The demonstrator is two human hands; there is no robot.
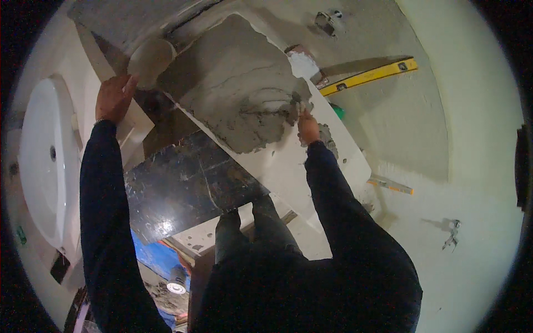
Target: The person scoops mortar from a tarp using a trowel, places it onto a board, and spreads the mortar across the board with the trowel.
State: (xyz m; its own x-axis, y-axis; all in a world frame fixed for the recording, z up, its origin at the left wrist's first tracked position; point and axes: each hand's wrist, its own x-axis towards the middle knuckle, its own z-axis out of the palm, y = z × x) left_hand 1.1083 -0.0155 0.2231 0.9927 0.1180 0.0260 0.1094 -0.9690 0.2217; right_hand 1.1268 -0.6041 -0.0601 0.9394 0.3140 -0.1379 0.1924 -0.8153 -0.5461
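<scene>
A thick layer of wet grey mortar (233,72) is spread over most of a large white tile (277,166), with a ridged, swirled patch on its right part. My right hand (309,127) is closed round the handle of a trowel (300,106), its blade mostly hidden by mortar at the layer's right edge. A smaller lump of mortar (326,139) lies beside that hand. Over at the left, my left hand (114,100) has its fingers bent in at the corner of a cream countertop (91,58); what they grip is hidden. Near its fingertips is a round grey surface (151,62).
A white oval basin (47,161) stands at far left. A dark marble-look slab (189,183) lies before my legs. Beyond the tile are a yellow spirit level (369,75) and a smaller level (393,185). A metal tap (452,236) juts from the right wall.
</scene>
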